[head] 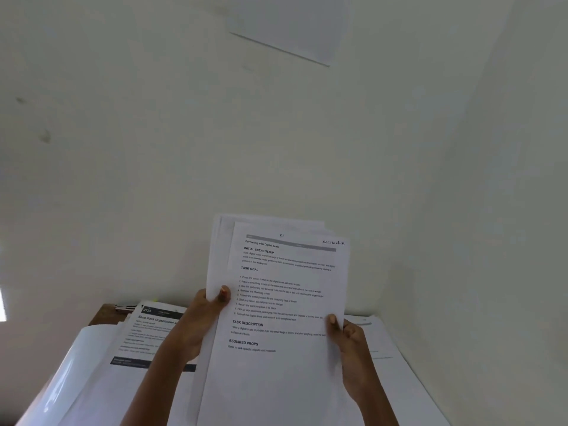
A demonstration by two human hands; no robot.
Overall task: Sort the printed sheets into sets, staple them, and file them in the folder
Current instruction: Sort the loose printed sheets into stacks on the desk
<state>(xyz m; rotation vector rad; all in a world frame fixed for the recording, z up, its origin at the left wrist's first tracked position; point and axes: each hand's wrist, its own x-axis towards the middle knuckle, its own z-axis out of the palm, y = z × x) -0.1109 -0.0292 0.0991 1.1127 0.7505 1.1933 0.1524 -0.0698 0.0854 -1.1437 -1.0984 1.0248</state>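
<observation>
I hold a stack of printed sheets [276,302] upright in front of me, above the table. Its top page is headed "Portioning with Digital Scale", with "Section-3" handwritten at the top right. My left hand [203,318] grips the stack's left edge, thumb on the front. My right hand [350,342] pinches the right edge of the front sheet, thumb on the page. A second pile of printed sheets [147,333], headed "Shoe Rack Organization", lies on the table to the left. Neither a stapler nor a folder can be made out.
The brown table [104,313] shows only at its far left corner, pushed into a white wall corner. A glossy white sheet or cover [76,364] lies at the left. More white papers [381,342] lie at the right. A sheet [292,26] hangs on the wall above.
</observation>
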